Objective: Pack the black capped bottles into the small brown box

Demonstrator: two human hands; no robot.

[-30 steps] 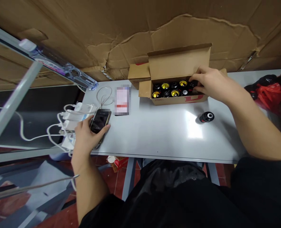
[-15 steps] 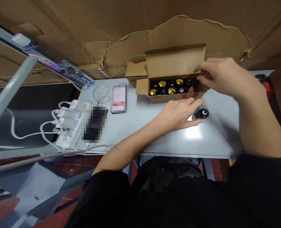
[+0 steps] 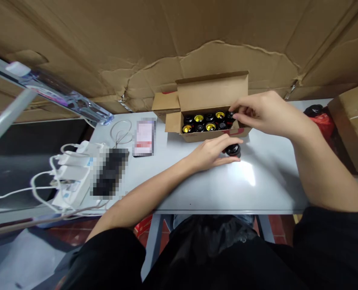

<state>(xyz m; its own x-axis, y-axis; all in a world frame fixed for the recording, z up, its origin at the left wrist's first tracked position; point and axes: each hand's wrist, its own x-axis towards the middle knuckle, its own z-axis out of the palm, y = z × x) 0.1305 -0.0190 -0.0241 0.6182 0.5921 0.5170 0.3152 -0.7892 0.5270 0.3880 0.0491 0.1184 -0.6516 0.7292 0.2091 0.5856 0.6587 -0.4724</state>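
An open cardboard box stands at the back of the grey table, filled with several small black and gold round parts. My right hand reaches into the box's right end, its fingers pinched around a black part there. My left hand lies on the table just in front of the box, fingers curled around a loose black round part with a white centre.
A phone and a second flat device lie on the table's left side beside a white power strip with plugs and cables. A red and black bag and a cardboard box sit at the right. Cardboard sheets cover the wall behind.
My left hand left the phone, crossed to the right and closed on the loose black part, drawing it toward the box. My right hand stayed at the box's right end.
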